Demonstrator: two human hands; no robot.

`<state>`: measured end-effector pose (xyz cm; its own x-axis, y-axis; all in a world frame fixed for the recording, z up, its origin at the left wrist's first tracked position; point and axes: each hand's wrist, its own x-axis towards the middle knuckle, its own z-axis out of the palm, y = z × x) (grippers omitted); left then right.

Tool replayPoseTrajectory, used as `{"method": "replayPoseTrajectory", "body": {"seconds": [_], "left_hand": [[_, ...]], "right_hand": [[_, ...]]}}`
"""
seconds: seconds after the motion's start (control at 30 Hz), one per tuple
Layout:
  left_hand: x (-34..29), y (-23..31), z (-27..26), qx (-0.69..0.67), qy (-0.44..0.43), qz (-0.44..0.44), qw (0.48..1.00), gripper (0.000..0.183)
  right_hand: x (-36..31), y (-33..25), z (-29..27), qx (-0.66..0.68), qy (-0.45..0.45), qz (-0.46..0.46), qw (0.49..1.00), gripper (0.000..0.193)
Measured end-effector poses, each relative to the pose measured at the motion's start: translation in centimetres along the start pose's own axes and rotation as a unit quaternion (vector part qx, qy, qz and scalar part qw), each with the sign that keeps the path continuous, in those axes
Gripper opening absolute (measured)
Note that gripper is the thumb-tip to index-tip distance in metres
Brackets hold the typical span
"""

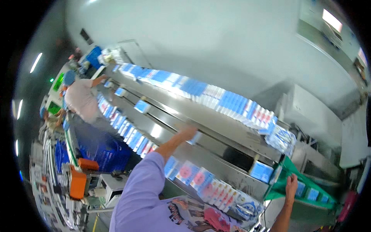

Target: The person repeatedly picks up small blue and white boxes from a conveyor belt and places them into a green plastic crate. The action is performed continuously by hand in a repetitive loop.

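Observation:
My left hand (187,133), smeared by motion, is over the metal conveyor table beside a small blue-and-white pack (194,138); whether it grips the pack cannot be made out. At the right, my right hand (291,187) is raised by the green chute (281,190), fingers apart, holding nothing I can see. A blue-and-white pack (261,171) lies in the conveyor channel just before the chute. Farther up the same channel sits another pack (142,106). Close to my body stands a row of packs with pink prints (187,172).
A long row of blue and white packs (193,87) lines the table's far side. Another row (129,129) runs along the near left edge. A co-worker (82,96) reaches over the table's far end. Blue crates (112,154) and orange machine parts (78,182) stand at left.

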<state>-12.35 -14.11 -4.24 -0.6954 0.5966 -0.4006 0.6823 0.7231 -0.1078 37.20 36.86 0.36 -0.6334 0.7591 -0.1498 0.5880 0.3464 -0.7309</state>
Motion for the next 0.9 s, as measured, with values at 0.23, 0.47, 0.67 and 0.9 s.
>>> {"method": "replayPoseTrajectory", "body": {"seconds": [0.23,0.47,0.67,0.9], "left_hand": [[-1.2,8.9,-2.3,0.011,0.12,0.093,0.988,0.017],[-1.8,15.7,-3.5,-0.115,0.038,0.133,0.984,0.034],[-3.5,20.0,-5.8,-0.203,0.171,0.209,0.941,0.035],[-3.1,10.9,-3.6,-0.212,0.194,0.09,0.954,0.034]], "right_hand": [[1.3,4.7,0.9,-0.056,-0.006,0.073,0.996,0.057],[1.6,4.1,-0.6,-0.132,0.016,0.076,0.988,0.073],[1.8,5.2,-3.4,-0.128,0.06,0.166,0.976,0.068],[-0.7,-0.5,-2.9,-0.089,0.155,0.035,0.983,0.044]]}}
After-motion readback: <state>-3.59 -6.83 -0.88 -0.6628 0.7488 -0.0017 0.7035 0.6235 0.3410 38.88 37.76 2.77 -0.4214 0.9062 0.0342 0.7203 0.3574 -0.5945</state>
